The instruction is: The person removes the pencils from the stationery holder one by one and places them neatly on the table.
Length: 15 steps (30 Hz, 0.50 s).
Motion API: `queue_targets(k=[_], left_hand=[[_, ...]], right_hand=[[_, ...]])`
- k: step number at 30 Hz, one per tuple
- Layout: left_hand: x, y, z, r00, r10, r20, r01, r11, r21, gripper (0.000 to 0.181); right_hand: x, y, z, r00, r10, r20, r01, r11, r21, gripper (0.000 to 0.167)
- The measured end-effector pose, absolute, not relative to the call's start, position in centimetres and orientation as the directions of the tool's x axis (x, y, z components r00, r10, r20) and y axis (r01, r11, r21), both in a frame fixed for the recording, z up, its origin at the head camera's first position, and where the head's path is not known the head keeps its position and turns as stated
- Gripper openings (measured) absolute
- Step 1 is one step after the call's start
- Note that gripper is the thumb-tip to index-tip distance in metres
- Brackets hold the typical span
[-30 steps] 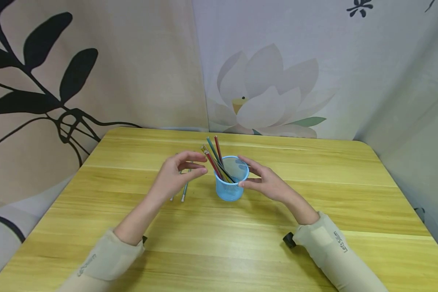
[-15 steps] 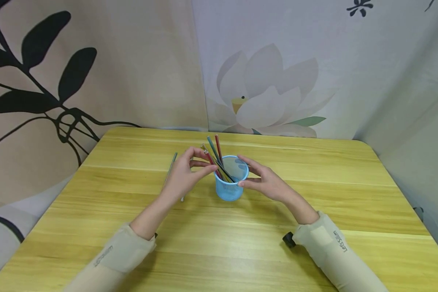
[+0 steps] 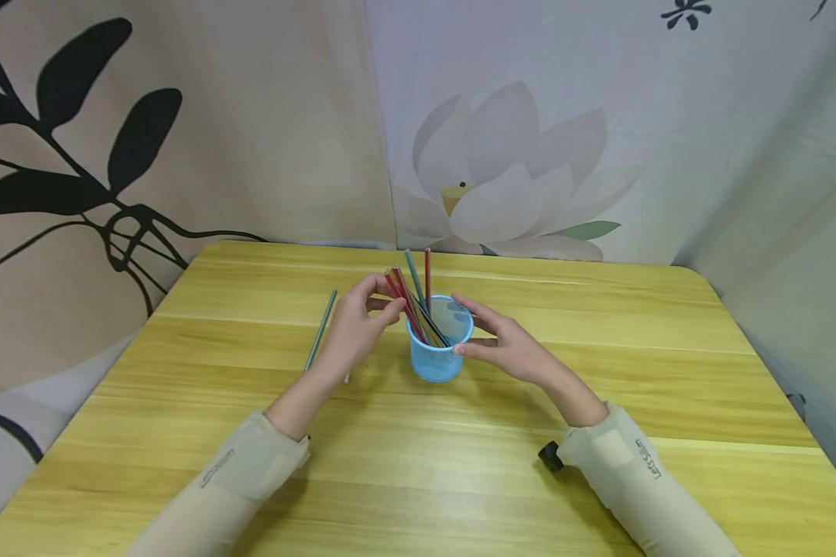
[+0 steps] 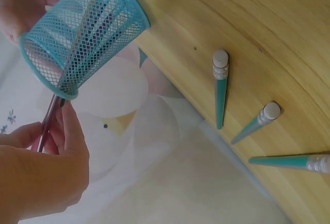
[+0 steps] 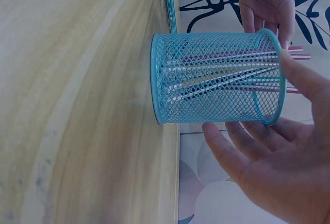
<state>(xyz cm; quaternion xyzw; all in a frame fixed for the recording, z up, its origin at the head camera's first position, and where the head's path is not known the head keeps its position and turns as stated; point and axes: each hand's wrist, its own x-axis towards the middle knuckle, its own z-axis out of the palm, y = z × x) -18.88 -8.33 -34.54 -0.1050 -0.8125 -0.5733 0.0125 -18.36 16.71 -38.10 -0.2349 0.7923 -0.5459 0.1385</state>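
A blue mesh cup (image 3: 435, 362) stands upright on the table, holding several pencils that lean left, among them red ones (image 3: 428, 271) and a teal one (image 3: 414, 271). The left hand (image 3: 354, 321) pinches a red pencil at the cup's left rim; the left wrist view shows thumb and fingers of the left hand (image 4: 49, 170) round a dark red pencil (image 4: 50, 115). At the cup's right side, the right hand (image 3: 505, 344) holds the rim between thumb and fingers. In the right wrist view the right hand (image 5: 278, 157) lies round the mesh cup (image 5: 216, 105).
Left of the cup, a teal pencil (image 3: 320, 331) lies on the wooden table (image 3: 529, 480), with another partly hidden behind the left hand. The left wrist view shows three teal pencils with white erasers, one of them (image 4: 220, 90) upper. A printed curtain (image 3: 286, 139) hangs behind.
My left hand has moved right to the cup's rim and now pinches a red pencil there. The pencil tops have shifted, the teal and rear red ones standing more upright. My right hand has stayed put.
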Motion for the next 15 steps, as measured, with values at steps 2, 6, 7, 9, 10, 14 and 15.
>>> queue_targets(k=[2,6,7,9,10,14,15], left_hand=[[-19.1,-8.3,-34.7,-0.977,0.159,0.141,0.185,0.31,0.932,0.018],[-19.6,-8.2,-35.0,-0.979,0.158,0.127,0.17,0.297,0.939,0.018],[-19.6,-8.2,-35.1,-0.98,0.159,0.12,0.164,0.297,0.941,0.019],[-19.8,-8.1,-35.2,-0.983,0.156,0.102,0.144,0.296,0.944,0.019],[-19.9,-8.1,-35.3,-0.983,0.155,0.095,0.138,0.297,0.945,0.02],[-20.1,-8.1,-35.5,-0.986,0.148,0.078,0.121,0.303,0.945,0.024],[-20.0,-8.1,-35.5,-0.987,0.144,0.075,0.116,0.3,0.947,0.025]], right_hand=[[-18.4,16.7,-38.1,-0.85,-0.525,0.037,-0.221,0.293,-0.93,0.075],[-18.4,16.6,-38.1,-0.849,-0.527,0.04,-0.223,0.288,-0.931,0.075],[-18.4,16.7,-38.1,-0.849,-0.527,0.041,-0.223,0.287,-0.931,0.075],[-18.4,16.7,-38.1,-0.848,-0.529,0.043,-0.225,0.285,-0.932,0.075],[-18.4,16.7,-38.1,-0.847,-0.529,0.044,-0.225,0.283,-0.932,0.075],[-18.4,16.7,-38.1,-0.847,-0.53,0.041,-0.221,0.28,-0.934,0.075],[-18.4,16.7,-38.1,-0.847,-0.529,0.039,-0.219,0.281,-0.935,0.075]])
